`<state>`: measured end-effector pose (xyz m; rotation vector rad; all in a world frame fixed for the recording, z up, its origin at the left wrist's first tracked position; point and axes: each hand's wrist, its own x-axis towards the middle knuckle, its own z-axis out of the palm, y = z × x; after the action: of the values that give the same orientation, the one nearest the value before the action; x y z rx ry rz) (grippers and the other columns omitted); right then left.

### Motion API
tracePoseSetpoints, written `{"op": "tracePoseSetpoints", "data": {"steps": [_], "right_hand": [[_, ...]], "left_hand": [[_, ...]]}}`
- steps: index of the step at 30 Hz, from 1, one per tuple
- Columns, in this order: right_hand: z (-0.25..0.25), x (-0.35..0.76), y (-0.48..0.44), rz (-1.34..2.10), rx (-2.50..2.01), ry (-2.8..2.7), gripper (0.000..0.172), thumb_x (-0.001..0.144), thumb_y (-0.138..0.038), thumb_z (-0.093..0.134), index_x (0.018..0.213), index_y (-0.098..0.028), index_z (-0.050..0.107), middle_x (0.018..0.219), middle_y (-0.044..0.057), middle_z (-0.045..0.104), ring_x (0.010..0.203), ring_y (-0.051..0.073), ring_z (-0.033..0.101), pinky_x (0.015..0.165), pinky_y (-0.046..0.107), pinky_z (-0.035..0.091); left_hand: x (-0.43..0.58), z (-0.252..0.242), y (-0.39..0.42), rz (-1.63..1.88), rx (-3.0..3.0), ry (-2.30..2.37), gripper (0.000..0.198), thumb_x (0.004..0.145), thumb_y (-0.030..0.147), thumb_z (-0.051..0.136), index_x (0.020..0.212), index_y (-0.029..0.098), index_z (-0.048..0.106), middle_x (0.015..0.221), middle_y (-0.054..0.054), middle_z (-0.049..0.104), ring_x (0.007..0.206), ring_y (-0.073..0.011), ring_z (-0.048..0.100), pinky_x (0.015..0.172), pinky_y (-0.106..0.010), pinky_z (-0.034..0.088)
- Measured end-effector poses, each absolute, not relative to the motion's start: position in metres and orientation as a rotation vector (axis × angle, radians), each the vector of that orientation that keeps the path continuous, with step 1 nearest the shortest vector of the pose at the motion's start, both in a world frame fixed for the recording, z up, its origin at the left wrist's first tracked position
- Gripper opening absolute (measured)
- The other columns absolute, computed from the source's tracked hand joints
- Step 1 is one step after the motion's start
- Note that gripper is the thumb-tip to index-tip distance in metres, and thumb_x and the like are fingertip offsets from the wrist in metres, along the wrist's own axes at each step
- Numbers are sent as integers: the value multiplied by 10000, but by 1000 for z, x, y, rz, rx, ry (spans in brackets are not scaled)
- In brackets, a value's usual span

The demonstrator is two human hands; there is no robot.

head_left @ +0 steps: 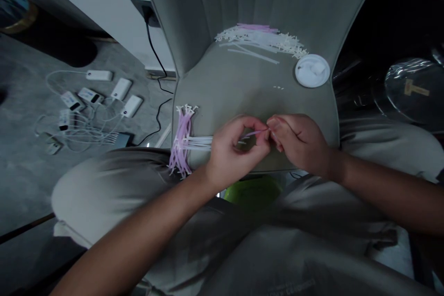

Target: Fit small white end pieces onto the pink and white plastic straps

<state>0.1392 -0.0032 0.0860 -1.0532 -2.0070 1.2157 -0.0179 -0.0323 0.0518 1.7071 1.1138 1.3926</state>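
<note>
The left hand point(236, 152) and the right hand point(300, 143) held one thin pale pink plastic strip point(255, 133) in a narrow fingertip pinch, above a grey fabric chair seat point(243, 88). A bundle of pink and white plastic strips point(182, 143) lay just beside the left hand.

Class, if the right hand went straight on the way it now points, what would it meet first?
Likely the left hand, whose fingers meet it around a thin pink plastic strip; depth is unclear.
</note>
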Motion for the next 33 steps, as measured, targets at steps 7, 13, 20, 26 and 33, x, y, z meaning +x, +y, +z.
{"op": "tracePoseSetpoints", "data": {"steps": [7,13,20,26,33], "right_hand": [[82,139,-2,1297,-982,-1958,400,1007,-309,363,635,-182,436,583,-48,432,560,69,416,571,229,321],[80,139,-1,1403,-1026,-1830,392,999,-377,377,681,-170,476,616,-48,426,579,73,405,560,223,317],[77,144,2,1615,-1021,-1779,443,975,-486,399,722,-154,548,637,-35,479,597,74,438,571,218,340],[79,148,10,2205,-858,-1499,398,918,-471,476,834,-119,641,640,9,581,546,90,496,478,209,371],[81,148,8,2353,-796,-1378,323,869,-449,598,816,-132,630,618,-13,578,520,63,492,453,170,355]], "left_hand": [[-20,54,-29,1374,1735,1142,115,798,104,645,861,185,594,780,9,634,724,-92,597,679,-208,479],[-22,67,-30,1322,1802,1172,96,817,114,634,878,178,597,798,-7,643,747,-107,611,694,-223,486],[-30,64,-34,1301,1812,1180,77,837,143,651,905,179,652,804,-23,664,755,-126,623,695,-257,488],[-40,63,-32,1330,1767,1074,109,820,169,690,921,203,709,846,-32,672,814,-134,649,733,-270,529],[-45,63,-34,1356,1776,1199,195,808,206,711,1003,216,707,1017,-60,672,1005,-158,639,912,-328,514]]}}
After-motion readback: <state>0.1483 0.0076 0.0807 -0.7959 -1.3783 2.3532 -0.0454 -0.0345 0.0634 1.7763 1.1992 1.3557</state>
